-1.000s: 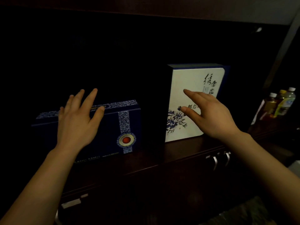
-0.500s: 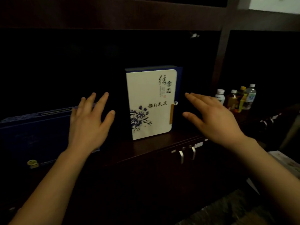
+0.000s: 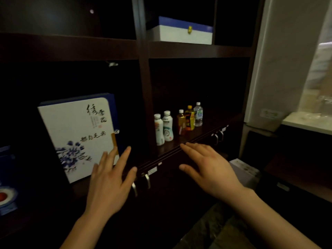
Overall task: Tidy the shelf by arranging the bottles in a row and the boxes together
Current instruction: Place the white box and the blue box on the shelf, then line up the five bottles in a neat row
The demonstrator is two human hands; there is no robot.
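Both hands hang empty in front of the dark shelf (image 3: 179,151), fingers spread and touching nothing. The left hand (image 3: 107,184) is at lower centre, its fingertips overlapping the lower right corner of the white box (image 3: 77,133), which stands upright in the left compartment; whether they touch it cannot be told. The right hand (image 3: 212,169) is just right of it, below the shelf edge.

In the right compartment, at mid frame, five bottles stand close together: two white bottles (image 3: 163,128) in front, then an amber bottle (image 3: 181,122), a yellow bottle (image 3: 190,118) and a clear bottle (image 3: 198,114) further back. Their labels are too small to read.

A dark blue box (image 3: 7,178) is cut off at the left edge, only a patterned strip and a red dot showing. On the upper shelf, top centre, lies a white and blue case (image 3: 181,34). The compartment backs are lost in shadow, and the right of the frame is blurred and pale.
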